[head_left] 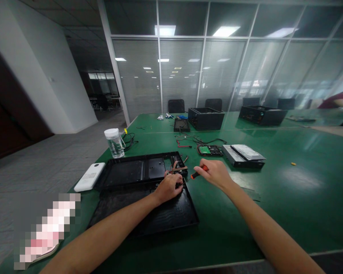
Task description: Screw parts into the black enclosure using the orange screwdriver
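A black plastic case (148,220) lies opened out in two halves on the table in front of me. My right hand (215,173) is wrapped round the red and black handle of a screwdriver (197,173), whose shaft points left at the case's right side. My left hand (169,187) reaches over the case, fingers closed on a small dark part by the screwdriver's tip; I cannot make out what it is. Just behind the left fingers a striped ribbon of wires (175,168) runs from the upper half of the case.
Left of the case are a white phone-shaped device (90,177) and a clear water bottle (116,144). Behind my right hand lie a circuit board drive (208,150) and stacked metal drives (242,156). Black computer cases (206,118) stand farther back on the green table (303,213).
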`<state>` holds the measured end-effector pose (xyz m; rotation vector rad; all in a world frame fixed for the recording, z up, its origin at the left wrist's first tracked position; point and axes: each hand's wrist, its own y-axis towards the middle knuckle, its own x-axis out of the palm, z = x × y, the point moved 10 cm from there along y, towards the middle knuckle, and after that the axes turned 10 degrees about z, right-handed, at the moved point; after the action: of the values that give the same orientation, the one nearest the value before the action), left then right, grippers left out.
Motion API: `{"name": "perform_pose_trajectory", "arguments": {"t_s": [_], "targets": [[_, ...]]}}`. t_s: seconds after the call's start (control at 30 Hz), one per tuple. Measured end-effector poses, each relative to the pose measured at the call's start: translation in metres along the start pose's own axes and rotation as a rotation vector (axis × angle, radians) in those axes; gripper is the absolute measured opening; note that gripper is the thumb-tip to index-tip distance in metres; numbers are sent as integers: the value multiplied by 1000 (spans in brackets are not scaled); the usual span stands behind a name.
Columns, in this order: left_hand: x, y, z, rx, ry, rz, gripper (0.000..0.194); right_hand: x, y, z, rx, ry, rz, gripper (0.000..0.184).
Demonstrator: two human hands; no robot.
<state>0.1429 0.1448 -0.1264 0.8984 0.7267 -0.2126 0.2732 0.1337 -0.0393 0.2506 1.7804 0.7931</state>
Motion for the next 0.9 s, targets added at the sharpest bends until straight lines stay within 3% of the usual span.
{"name": "perform_pose_trajectory", "arguments": {"t_s": [0.1, 0.27, 0.4, 0.53, 0.9], "targets": [[0, -1, -1, 0, 11, -2, 24, -8, 10, -27, -41, -165, -148, 39], [0, -2, -3, 14, 33, 18, 27, 1, 28, -67, -124, -116, -310, 34], [2, -2, -3, 26, 16, 7, 27, 7, 42, -53, 13, -278, -270, 46], [1, 0, -3, 23, 16, 4, 24, 12, 45, -54, -36, -204, -280, 36], [0, -1, -2, 16, 3, 17, 25, 9, 43, -51, -16, -233, -276, 45]]}}
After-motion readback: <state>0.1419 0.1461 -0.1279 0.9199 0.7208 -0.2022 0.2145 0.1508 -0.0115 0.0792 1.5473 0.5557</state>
